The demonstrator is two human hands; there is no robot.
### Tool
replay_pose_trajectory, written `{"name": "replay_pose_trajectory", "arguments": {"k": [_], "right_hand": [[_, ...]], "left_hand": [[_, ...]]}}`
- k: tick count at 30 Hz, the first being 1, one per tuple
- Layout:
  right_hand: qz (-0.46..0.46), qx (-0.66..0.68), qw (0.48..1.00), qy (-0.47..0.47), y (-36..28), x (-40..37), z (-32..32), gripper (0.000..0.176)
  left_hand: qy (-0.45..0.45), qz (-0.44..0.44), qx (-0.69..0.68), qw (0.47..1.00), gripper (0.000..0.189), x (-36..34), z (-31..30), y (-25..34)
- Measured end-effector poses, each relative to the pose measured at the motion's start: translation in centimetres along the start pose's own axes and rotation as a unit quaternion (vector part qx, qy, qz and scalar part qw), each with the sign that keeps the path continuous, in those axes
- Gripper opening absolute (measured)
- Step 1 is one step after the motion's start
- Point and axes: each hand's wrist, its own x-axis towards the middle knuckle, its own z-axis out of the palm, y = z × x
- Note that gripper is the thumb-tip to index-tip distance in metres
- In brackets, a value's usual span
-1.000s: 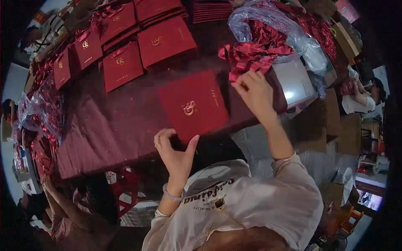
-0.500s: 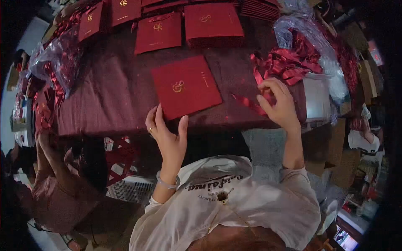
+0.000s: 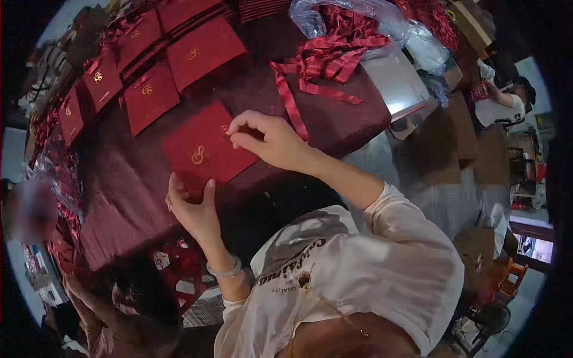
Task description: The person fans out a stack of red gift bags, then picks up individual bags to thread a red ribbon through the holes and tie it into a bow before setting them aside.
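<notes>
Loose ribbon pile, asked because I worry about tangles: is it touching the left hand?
No, the ribbon pile lies well to the right of the left hand.

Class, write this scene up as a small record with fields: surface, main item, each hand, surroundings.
Surface: dark maroon cloth
Main item: flat, square red folder-like piece, gold emblem
Left hand: spread at its near edge; contact unclear
Right hand: over its right side, fingers curled; grip unclear
Far left: similar red pieces, some stacked
Far right: loose glossy red ribbons, clear crumpled plastic
</notes>
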Motion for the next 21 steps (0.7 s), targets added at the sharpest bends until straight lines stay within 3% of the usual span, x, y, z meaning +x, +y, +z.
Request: {"name": "replay_pose_trajectory", "arguments": {"k": [3, 5, 6, 7, 8, 11, 15, 21], "right_hand": [[-0.03, -0.006, 0.998, -0.061, 0.1, 0.6, 2.5, 0.015], [0.016, 0.031, 0.996, -0.08, 0.9, 0.6, 3.8, 0.026], [0.061, 0.032, 0.995, -0.069, 1.2, 0.5, 4.4, 0.024], [-0.006, -0.044, 0.997, -0.061, 1.4, 0.5, 4.2, 0.018], [-0.008, -0.032, 0.998, -0.051, 1.8, 0.5, 4.2, 0.017], [-0.059, -0.066, 0.994, -0.058, 1.6, 0.7, 4.0, 0.014], [-0.083, -0.069, 0.991, -0.075, 1.0, 0.6, 4.0, 0.012], [-0.176, -0.144, 0.968, -0.107, 1.3, 1.0, 4.5, 0.013]], "left_hand": [[-0.026, -0.091, -0.193, 0.977, 0.057, -0.1, -0.3, 1.0], [-0.039, -0.046, -0.118, 0.991, 0.053, -0.3, -0.2, 0.8], [-0.05, -0.096, -0.158, 0.981, 0.053, -0.4, -0.4, 1.5], [-0.057, -0.145, -0.2, 0.967, 0.054, -0.4, -0.7, 2.1], [-0.098, -0.149, -0.231, 0.956, 0.058, -0.5, -1.0, 1.3], [-0.18, -0.096, -0.262, 0.943, 0.062, -0.6, -2.3, -0.2], [-0.174, -0.178, -0.342, 0.906, 0.057, -0.5, -2.9, 0.9], [-0.169, -0.2, -0.354, 0.898, 0.054, -0.1, -2.7, 0.7]]}}
